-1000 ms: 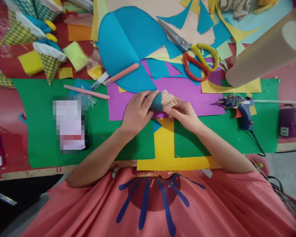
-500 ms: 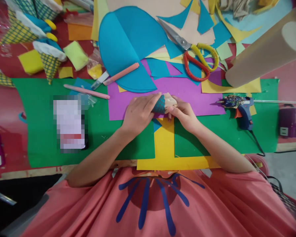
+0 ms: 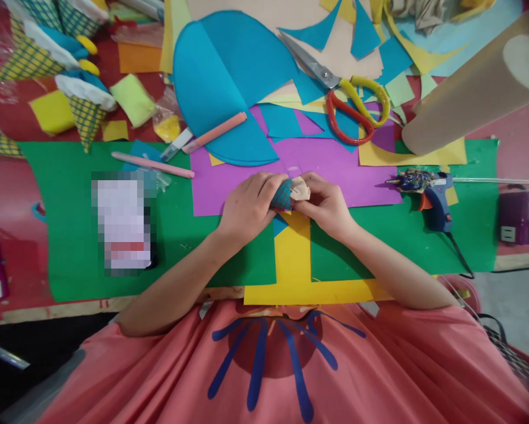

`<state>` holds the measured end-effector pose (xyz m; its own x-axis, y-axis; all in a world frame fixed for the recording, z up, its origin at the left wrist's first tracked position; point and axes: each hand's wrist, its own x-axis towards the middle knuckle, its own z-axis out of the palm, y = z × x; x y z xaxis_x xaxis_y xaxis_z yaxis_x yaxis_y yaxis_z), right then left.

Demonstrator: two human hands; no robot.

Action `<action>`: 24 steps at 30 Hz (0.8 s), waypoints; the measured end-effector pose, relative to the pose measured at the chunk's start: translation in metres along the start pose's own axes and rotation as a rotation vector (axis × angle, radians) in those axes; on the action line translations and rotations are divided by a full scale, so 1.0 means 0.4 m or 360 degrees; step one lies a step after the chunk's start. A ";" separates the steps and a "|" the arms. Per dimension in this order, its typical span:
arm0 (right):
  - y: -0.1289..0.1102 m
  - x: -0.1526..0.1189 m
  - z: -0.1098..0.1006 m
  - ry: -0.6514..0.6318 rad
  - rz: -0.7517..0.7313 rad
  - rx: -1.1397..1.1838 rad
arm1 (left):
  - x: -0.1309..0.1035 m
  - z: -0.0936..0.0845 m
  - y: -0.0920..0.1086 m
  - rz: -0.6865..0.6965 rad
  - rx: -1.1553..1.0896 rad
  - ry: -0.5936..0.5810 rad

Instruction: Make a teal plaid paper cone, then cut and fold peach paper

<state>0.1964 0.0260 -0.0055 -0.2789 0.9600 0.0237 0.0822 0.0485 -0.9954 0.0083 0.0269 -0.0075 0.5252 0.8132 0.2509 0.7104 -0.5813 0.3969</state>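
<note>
Blue checked cloth (image 3: 282, 196) sits in our left hand (image 3: 249, 203), fingers curled round it, above the purple sheet (image 3: 361, 176). Our right hand (image 3: 328, 203) has shifted its thumb lower, pinching the cream cloth (image 3: 300, 188) nearly closed; we seem to be reshaping that end.

red tabletop (image 3: 15, 194), pale worn front edge (image 3: 30, 314), grey floor (image 3: 518, 300) at lower right

Right grip (image 3: 333, 206) shifted; thumb (image 3: 307, 208) now lower at beige cloth (image 3: 300, 188).
</note>
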 end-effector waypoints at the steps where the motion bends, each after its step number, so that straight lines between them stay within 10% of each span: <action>1: 0.001 0.000 0.001 0.0021 0.0001 -0.0010 | -0.001 0.001 -0.001 0.0004 -0.0008 -0.0006; 16: -0.041 -0.020 0.001 -0.0164 -0.0434 -0.0448 | -0.003 0.029 0.007 0.0017 -0.0218 0.0202; 24: -0.039 -0.029 0.001 0.0059 -0.0490 -0.0787 | 0.005 0.032 -0.007 0.0125 -0.0444 0.0360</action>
<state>0.1980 0.0140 0.0096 -0.3278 0.8898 0.3174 0.4420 0.4414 -0.7809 0.0133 0.0296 -0.0195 0.4340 0.7705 0.4668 0.5004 -0.6370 0.5863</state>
